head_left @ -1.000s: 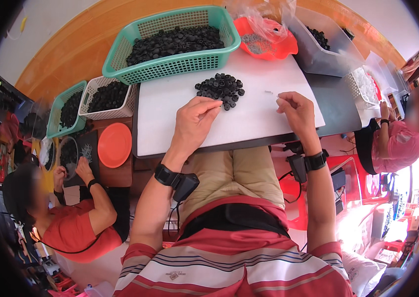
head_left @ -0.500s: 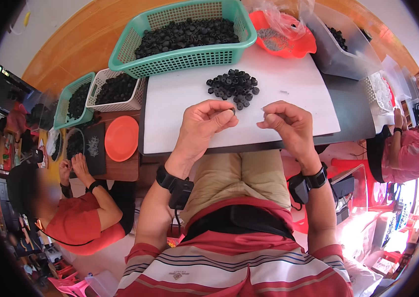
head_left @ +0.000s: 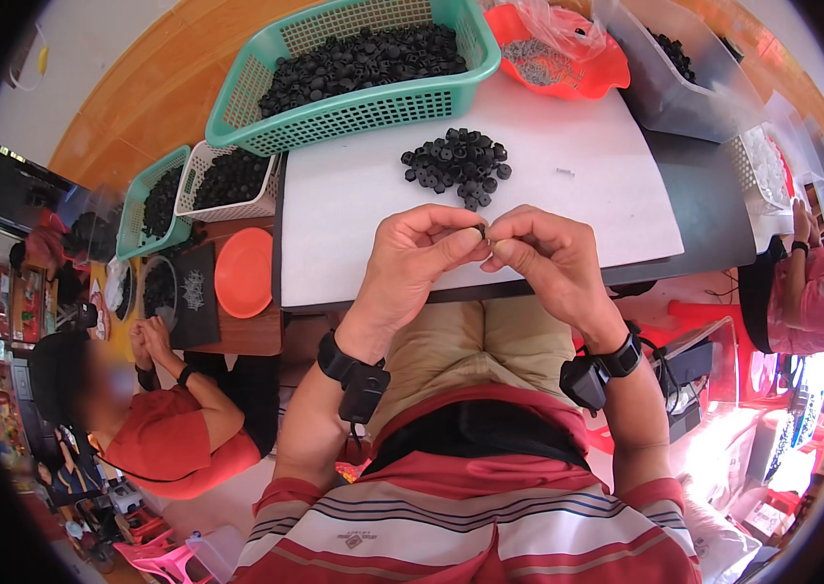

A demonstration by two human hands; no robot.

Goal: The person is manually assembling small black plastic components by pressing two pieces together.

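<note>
Over the near edge of the white work sheet (head_left: pixel 363 195), my two hands meet fingertip to fingertip. My left hand (head_left: pixel 414 258) pinches a small black plastic part (head_left: pixel 482 232), mostly covered by the fingers. Pressed against that part, my right hand (head_left: pixel 553 261) has thumb and forefinger closed; whatever is between them is too small to name. Just beyond the hands lies a loose pile of black plastic parts (head_left: pixel 453 164), round and knob-like. A few tiny grey pins (head_left: pixel 565 172) rest on the sheet to the right of the pile.
Behind the sheet stands a green basket (head_left: pixel 334 121) full of black parts. A red bowl (head_left: pixel 616 80) of grey pins and a clear bin (head_left: pixel 684 112) are at the back right. On the left, a co-worker (head_left: pixel 174 428) sits near smaller baskets and an orange plate (head_left: pixel 245 273).
My right hand has moved left and my left hand slightly right, so the fingertips now meet at the black part. The co-worker's hands on the left have come together.
</note>
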